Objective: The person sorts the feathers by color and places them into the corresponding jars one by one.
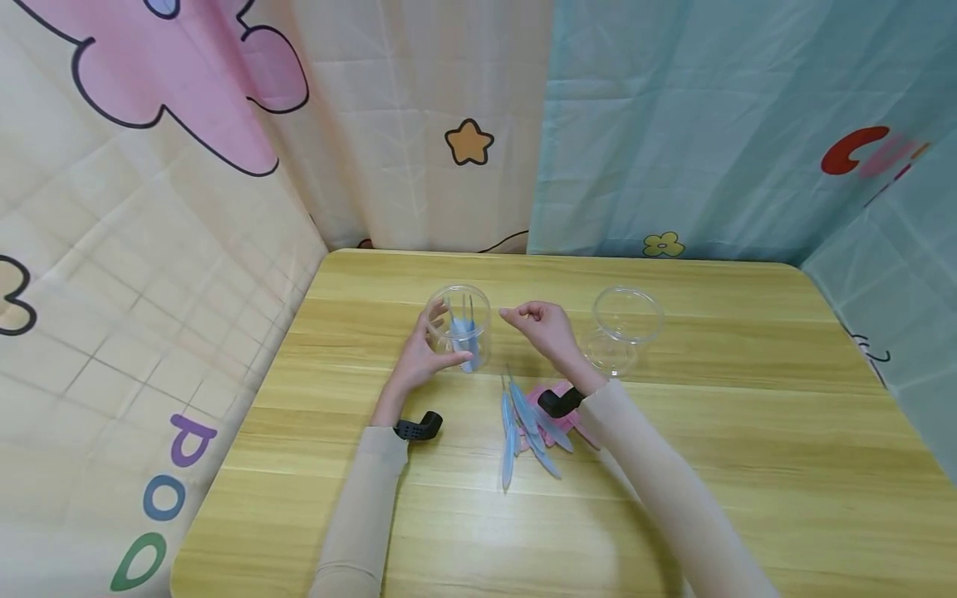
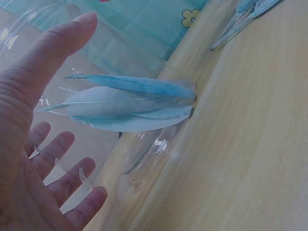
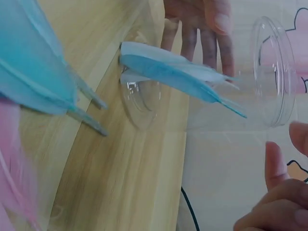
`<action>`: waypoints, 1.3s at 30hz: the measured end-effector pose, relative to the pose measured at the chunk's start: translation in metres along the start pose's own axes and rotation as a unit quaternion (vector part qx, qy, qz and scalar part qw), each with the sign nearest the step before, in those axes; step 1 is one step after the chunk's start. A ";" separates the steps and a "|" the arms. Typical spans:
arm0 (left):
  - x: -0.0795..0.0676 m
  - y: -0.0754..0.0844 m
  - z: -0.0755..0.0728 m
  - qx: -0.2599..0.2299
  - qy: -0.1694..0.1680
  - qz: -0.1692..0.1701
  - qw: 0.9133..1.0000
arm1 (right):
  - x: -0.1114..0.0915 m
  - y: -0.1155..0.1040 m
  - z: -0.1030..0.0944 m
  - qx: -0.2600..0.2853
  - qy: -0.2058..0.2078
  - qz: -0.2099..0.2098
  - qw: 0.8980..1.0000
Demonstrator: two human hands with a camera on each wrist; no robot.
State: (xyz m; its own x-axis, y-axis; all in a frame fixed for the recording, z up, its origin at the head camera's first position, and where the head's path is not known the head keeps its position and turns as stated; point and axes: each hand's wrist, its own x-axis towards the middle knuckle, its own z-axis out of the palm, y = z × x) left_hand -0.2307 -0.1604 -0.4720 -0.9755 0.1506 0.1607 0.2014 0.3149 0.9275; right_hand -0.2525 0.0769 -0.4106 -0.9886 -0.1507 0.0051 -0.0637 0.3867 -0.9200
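A clear plastic jar point(image 1: 482, 328) stands upright on the table with several blue feathers point(image 2: 130, 106) inside, quills pointing up to its open top. My left hand point(image 1: 426, 349) is cupped about the jar's left side, thumb in front and fingers behind. To the right of the jar's rim is my right hand point(image 1: 546, 328). Its thumb and index finger point(image 3: 275, 166) have a gap between them, the other fingers are bent, and it holds nothing. Below the right hand lies a loose bunch of blue feathers point(image 1: 508, 440), partly over pink feathers point(image 1: 549, 428).
A second clear jar point(image 1: 628, 316) stands to the right, beyond my right forearm. The wooden table point(image 1: 748, 332) meets printed curtains point(image 1: 419, 124) at its back and sides. My right wrist and its black strap camera point(image 1: 561, 403) overlap the pink feathers in the head view.
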 end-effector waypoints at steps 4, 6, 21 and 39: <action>0.000 0.000 0.000 -0.002 -0.002 0.000 1.000 | 0.000 0.008 -0.003 -0.102 -0.071 0.013 0.992; 0.000 0.000 0.000 -0.002 -0.003 -0.001 1.000 | 0.000 0.013 -0.003 -0.154 -0.107 0.009 0.982; 0.001 0.001 -0.001 -0.001 0.001 -0.013 1.000 | -0.008 0.020 0.006 -0.297 -0.204 0.063 0.931; -0.005 0.020 -0.002 -0.005 -0.010 -0.010 1.000 | -0.008 0.032 0.019 -0.298 -0.184 0.073 0.934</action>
State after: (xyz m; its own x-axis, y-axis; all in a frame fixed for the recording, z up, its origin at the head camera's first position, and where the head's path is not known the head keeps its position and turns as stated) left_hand -0.2223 -0.1566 -0.4533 -0.9774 0.1622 0.1358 0.1809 0.3084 0.9339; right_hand -0.2436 0.0731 -0.4475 -0.8854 -0.3173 -0.3396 -0.1050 0.8484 -0.5188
